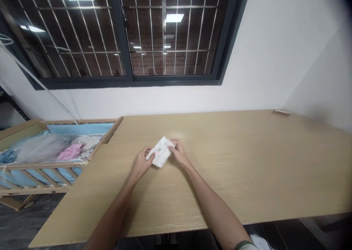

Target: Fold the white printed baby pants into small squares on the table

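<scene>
A small folded white cloth with a faint print (161, 152) lies on the light wooden table (247, 169), a little left of its middle. My left hand (143, 163) grips the cloth's near left corner with curled fingers. My right hand (178, 151) pinches its right edge. Both forearms reach in from the bottom of the view.
A wooden baby cot (44, 165) stands against the table's left side, with blue bedding, pink clothes (70, 151) and pale fabric inside. A barred dark window (126, 33) fills the wall behind. A small flat object (281, 112) lies at the table's far right corner.
</scene>
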Motion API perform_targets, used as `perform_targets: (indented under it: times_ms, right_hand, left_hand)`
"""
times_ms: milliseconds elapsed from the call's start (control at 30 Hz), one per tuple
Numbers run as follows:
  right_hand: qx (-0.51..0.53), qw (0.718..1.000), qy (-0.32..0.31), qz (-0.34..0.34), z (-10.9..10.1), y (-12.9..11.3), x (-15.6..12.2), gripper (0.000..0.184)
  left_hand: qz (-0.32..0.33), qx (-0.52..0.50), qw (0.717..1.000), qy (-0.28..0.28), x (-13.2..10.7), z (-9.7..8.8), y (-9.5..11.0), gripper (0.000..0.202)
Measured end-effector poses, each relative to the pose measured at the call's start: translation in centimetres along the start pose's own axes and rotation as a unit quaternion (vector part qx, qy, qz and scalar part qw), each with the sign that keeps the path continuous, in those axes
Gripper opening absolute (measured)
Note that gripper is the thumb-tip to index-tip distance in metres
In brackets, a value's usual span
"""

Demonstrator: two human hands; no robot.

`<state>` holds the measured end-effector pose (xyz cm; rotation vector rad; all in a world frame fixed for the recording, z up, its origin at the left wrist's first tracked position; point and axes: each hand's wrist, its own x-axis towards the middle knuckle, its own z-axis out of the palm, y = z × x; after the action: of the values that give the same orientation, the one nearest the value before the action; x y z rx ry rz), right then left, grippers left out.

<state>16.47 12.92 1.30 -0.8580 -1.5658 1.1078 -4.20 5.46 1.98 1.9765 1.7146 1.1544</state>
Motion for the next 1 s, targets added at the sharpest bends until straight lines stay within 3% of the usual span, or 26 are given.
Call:
perform_targets:
  times_ms: [100, 200, 367, 500, 600, 733, 867, 1000]
  right_hand:
    - [0.042, 0.998, 0.041, 0.037, 0.1, -0.2, 0.1, 0.053]
    - [-0.004, 0.998, 0.051, 0.044, 0.2, 0.6, -0.1, 0.059]
    - [-0.117, 0.992, 0.039, 0.010, 0.6, 2.5, -0.1, 0.043]
    - [-0.187, 0.981, 0.040, -0.032, 0.8, 2.0, -0.3, 0.041]
    - [-0.228, 0.966, -0.024, -0.116, 0.6, 0.0, -0.9, 0.047]
    - [-0.256, 0.933, -0.185, -0.173, 1.0, -2.9, -2.1, 0.054]
    - [-0.246, 0.910, -0.307, -0.131, 1.9, -3.6, -3.1, 0.059]
    - [-0.271, 0.900, -0.335, -0.060, 1.9, -2.8, -3.0, 0.058]
  left_hand:
    - [-0.021, -0.033, 0.998, -0.042, -0.3, 0.6, 0.2, 0.036]
    - [-0.044, -0.003, 0.996, -0.071, -0.8, 1.0, 0.3, 0.038]
    - [-0.068, 0.109, 0.989, -0.076, -1.5, 1.2, 0.6, 0.035]
    - [-0.047, 0.160, 0.983, -0.071, -1.5, 0.5, 1.3, 0.034]
    - [0.018, 0.165, 0.983, -0.084, -1.6, 0.1, 2.4, 0.028]
    - [0.121, 0.154, 0.969, -0.151, -2.7, 0.6, 4.2, 0.024]
    - [0.156, 0.164, 0.957, -0.182, -3.8, 1.5, 5.0, 0.031]
    - [0.173, 0.165, 0.951, -0.198, -3.9, 1.4, 5.1, 0.036]
